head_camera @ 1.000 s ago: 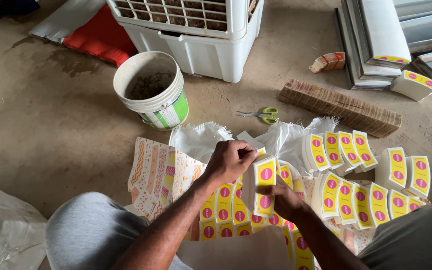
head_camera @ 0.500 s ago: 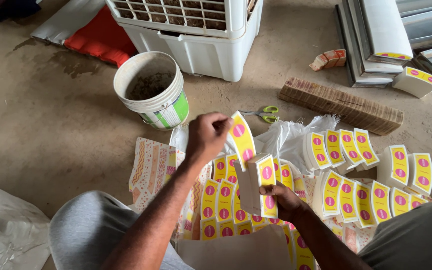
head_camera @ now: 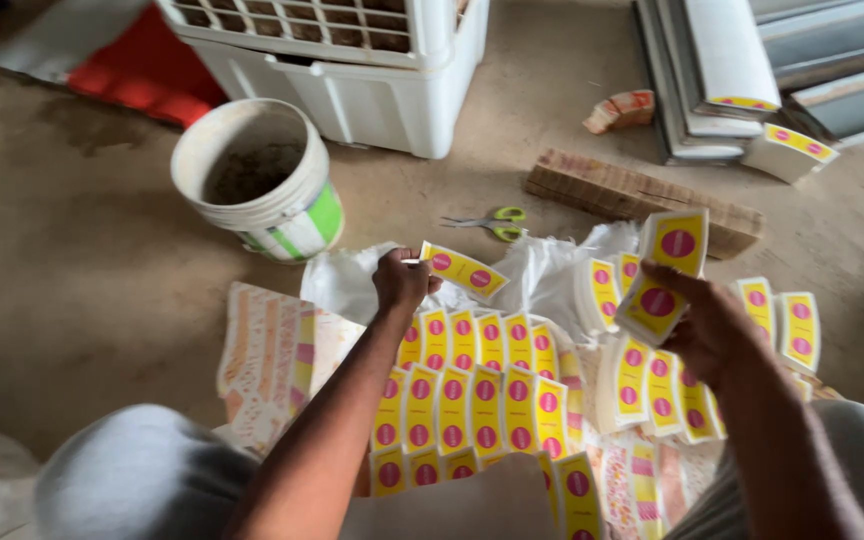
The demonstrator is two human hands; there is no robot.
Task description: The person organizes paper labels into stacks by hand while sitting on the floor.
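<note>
Soft even daylight, weak shadows, no glare; slight motion blur on hands, near knees out of focus, wide-angle edges bent

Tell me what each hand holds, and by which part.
Left hand: one yellow card, by its left end. Right hand: a card stack, by its lower edge.

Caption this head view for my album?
Left hand lifts one yellow label; right hand holds a stack.

One bucket (head_camera: 257, 180), one pair of scissors (head_camera: 487, 222) (green-handled), two hands.
</note>
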